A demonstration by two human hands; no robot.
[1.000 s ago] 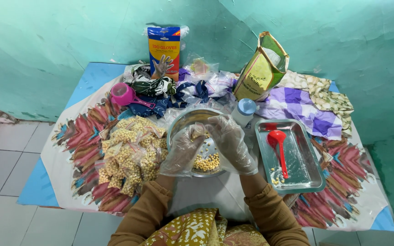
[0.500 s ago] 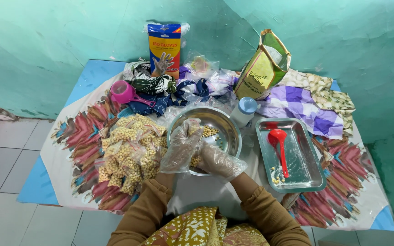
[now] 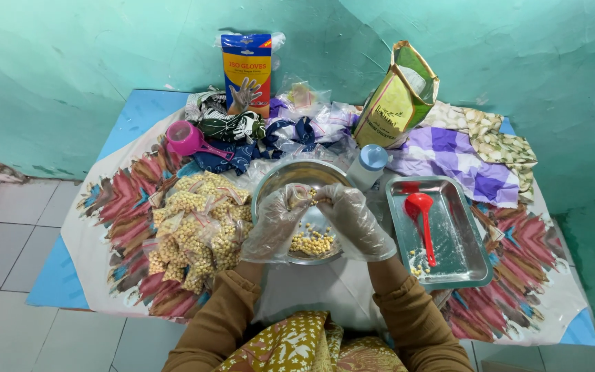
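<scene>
In the head view, the left hand (image 3: pixel 278 222) and the right hand (image 3: pixel 352 219), both in loose clear plastic gloves, meet over the steel bowl (image 3: pixel 297 176) at the middle of the tabletop (image 3: pixel 552 303). Between their fingertips they pinch a small clear bag (image 3: pixel 306 198) holding a few pale round pieces (its mouth is too small to make out), so both hands are closed on that bag, the left on its left edge and the right on its right edge. The bag hangs just above the heap of pale kernels (image 3: pixel 311 242) lying in the near part of the bowl, directly below and slightly nearer than the fingertips; neither hand is closer to the heap than the other, since they stand evenly to either side. To the left, touching the bowl's rim, lies a pile of filled bags (image 3: pixel 194 231), nearer the left hand. To the right sits a steel tray (image 3: pixel 442 265) with a red scoop (image 3: pixel 423 220) in it, its handle running near-to-far, nearer the right hand. A white bottle with a blue cap (image 3: pixel 368 165) stands just beyond the bowl on its right; a pink cup (image 3: pixel 186 140), a glove packet (image 3: pixel 246 72) and a green-yellow sack (image 3: pixel 397 96) stand far back by the wall.
</scene>
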